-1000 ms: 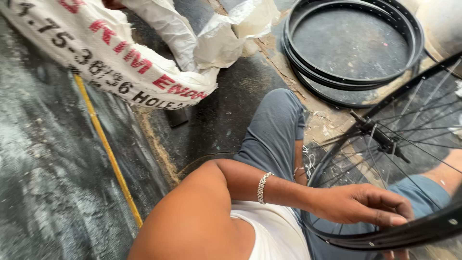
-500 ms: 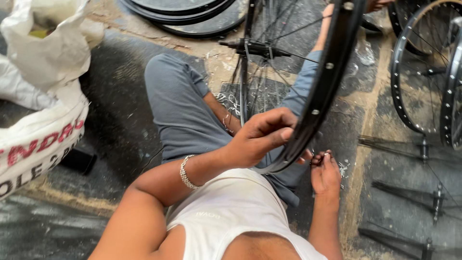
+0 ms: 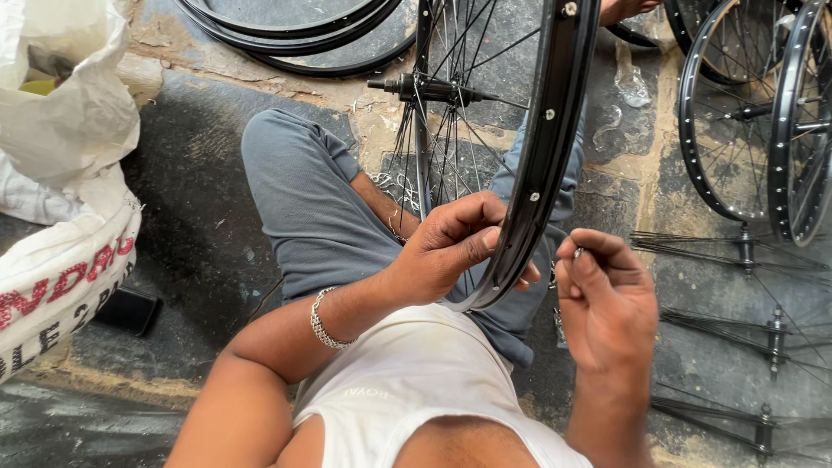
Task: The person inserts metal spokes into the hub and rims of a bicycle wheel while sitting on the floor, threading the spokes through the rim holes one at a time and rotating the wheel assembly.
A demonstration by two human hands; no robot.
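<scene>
- Left hand (image 3: 451,247): frame centre, fingers curled shut around the lower edge of the wheel rim (image 3: 544,156)
- Right hand (image 3: 607,303): right of centre, thumb and forefinger pinched on a small silvery part (image 3: 577,253), too small to identify, just beside the rim
- Wheel rim: black, glossy, upright over the lap, dotted with spoke holes; thin spokes run to a hub (image 3: 425,88) at upper centre
- Bracelet (image 3: 322,319): silver chain, left wrist
- Further wheels (image 3: 754,121): upper right
- White sack (image 3: 61,173): left edge
</scene>
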